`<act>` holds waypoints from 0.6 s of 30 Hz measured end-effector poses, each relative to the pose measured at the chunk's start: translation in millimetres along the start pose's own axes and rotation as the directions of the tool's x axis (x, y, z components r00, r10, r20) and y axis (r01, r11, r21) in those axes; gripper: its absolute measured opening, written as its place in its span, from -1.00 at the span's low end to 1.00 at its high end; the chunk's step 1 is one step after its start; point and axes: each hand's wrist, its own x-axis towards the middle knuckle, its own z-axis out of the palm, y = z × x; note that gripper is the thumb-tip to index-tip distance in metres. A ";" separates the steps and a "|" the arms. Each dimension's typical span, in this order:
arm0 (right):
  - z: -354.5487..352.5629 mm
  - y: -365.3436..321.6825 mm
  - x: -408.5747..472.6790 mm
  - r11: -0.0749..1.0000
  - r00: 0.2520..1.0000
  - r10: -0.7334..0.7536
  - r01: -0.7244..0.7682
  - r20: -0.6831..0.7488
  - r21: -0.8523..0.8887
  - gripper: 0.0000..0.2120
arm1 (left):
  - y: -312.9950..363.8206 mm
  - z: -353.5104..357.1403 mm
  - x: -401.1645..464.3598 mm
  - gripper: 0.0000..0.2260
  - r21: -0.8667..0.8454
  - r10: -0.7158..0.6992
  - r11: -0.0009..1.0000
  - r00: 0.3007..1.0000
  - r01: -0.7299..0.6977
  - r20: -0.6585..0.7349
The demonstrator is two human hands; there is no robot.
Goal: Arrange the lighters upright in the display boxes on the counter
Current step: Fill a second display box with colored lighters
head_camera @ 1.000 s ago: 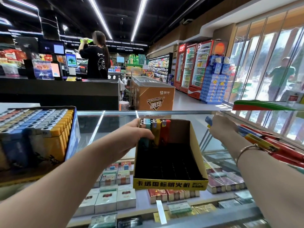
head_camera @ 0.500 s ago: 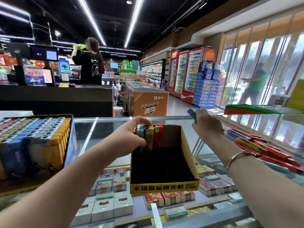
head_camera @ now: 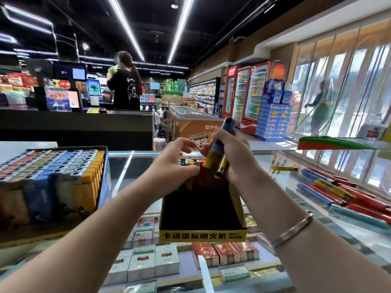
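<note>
A yellow-fronted display box (head_camera: 202, 235) with a black inside stands on the glass counter (head_camera: 281, 187). A few lighters (head_camera: 188, 162) stand upright along its back row. My right hand (head_camera: 234, 155) holds a bunch of lighters (head_camera: 220, 153), blue on top and yellow below, tilted over the back of the box. My left hand (head_camera: 173, 163) rests at the back row, fingers against the standing lighters and touching the bunch. Loose lighters (head_camera: 338, 193) in red, blue and yellow lie on the glass to the right.
A full display box of lighters (head_camera: 53, 174) stands at the left on the counter. A single yellow lighter (head_camera: 284, 168) lies apart on the glass. Cigarette packs (head_camera: 148, 263) fill the case below. A person (head_camera: 125, 81) stands behind the far black counter.
My right hand came back from the loose pile at the right with lighters and now holds them over the box's back row. My left hand stayed at the standing lighters.
</note>
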 end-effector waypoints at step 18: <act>2.3 2.5 -1.7 0.926 0.989 0.098 -0.131 0.110 0.353 -0.92 | 11.7 11.6 -11.7 -0.65 -0.049 0.115 0.992 0.993 -0.114 0.013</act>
